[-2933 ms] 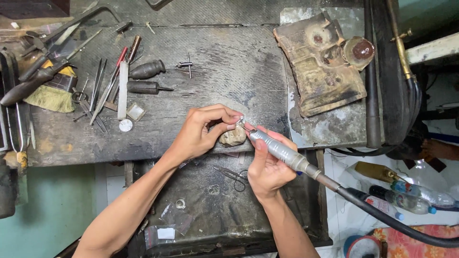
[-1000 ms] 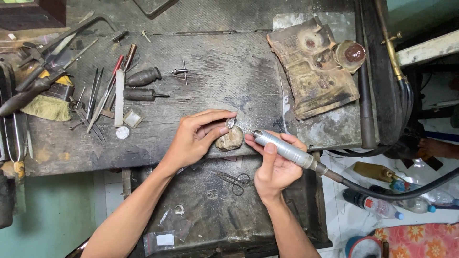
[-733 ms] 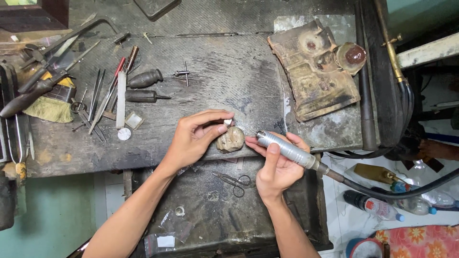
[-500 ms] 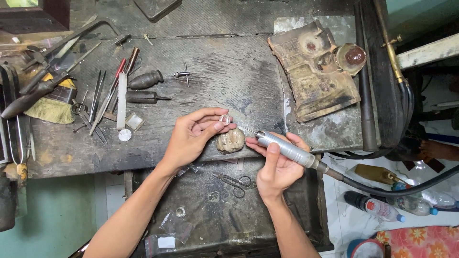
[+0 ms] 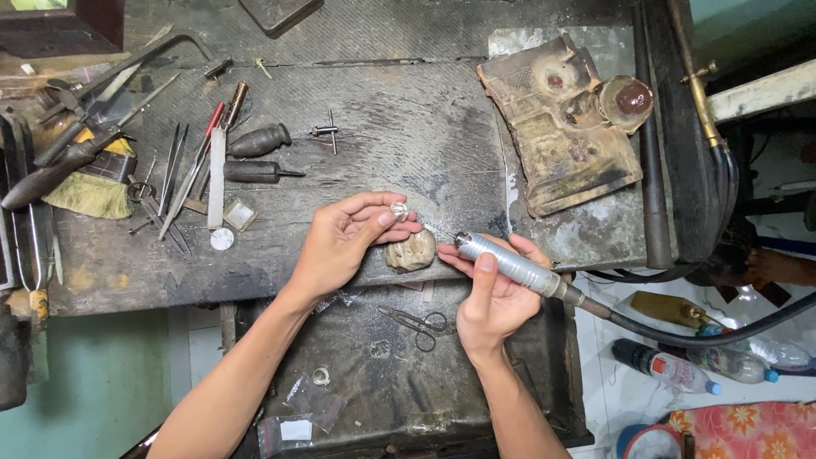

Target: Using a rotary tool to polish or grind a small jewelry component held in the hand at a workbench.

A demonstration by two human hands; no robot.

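My left hand pinches a small silver ring between thumb and fingertips, just above a worn wooden bench peg at the edge of the dark workbench. My right hand grips a silver rotary handpiece, its thin bit pointing left toward the ring with a small gap between them. A black flexible hose runs from the handpiece off to the right.
Files, gravers, tweezers and pliers lie at the bench's left. A charred soldering block sits on a metal sheet at right. A lower tray holds small scissors and a ring. Bottles lie on the floor.
My left hand has lifted the ring slightly up and away from the bit; the handpiece tip has stayed near the peg. The view has shifted a little.
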